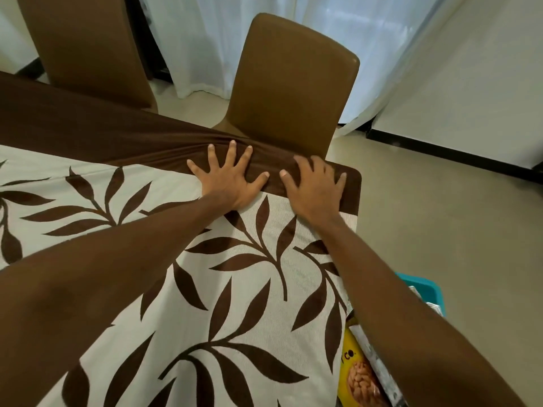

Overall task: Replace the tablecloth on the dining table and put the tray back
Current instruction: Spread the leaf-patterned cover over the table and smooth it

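A cream tablecloth (188, 283) with brown leaf prints and a wide dark brown border covers the dining table. My left hand (227, 179) lies flat with fingers spread on the brown border near the far right corner, where the fabric is wrinkled. My right hand (313, 183) presses flat on the border beside it, close to the rounded table corner (352, 183). A teal tray (423, 289) shows partly below the table's right edge, behind my right forearm, with packets in it.
A brown chair (293, 83) stands pushed against the far corner, right behind my hands. A second brown chair (85, 45) is at the upper left. White curtains (205, 39) hang behind. A yellow food packet (357, 374) sits low right. Beige floor stretches to the right.
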### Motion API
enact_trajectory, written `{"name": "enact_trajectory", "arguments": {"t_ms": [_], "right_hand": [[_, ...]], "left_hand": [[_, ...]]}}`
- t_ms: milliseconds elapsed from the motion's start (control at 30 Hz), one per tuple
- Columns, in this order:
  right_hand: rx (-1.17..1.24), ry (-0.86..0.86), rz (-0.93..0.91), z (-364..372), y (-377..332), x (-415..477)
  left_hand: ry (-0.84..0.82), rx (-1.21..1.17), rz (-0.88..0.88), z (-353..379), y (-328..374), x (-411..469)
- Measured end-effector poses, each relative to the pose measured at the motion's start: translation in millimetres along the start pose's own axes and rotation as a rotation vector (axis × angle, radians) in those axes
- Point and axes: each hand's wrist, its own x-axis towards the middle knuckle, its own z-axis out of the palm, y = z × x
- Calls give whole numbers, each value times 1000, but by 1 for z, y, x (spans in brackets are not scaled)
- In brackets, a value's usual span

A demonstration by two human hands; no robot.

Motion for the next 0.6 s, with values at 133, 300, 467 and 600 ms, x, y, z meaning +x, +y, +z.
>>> {"name": "enact_trajectory", "arguments": {"t_ms": [133,300,467,600], "right_hand": [[-31,-87,16,12,6,0],[-40,-90,79,9,8,32],[-61,-96,116,7,8,44],[187,-99,123,-3,8,46]], "left_hand": [[-17,0,-11,-2,3,8],[-25,-1,-24,-3,10,24],[-22,3,-3,-6,16,43],[-28,0,3,-5,14,45]]}}
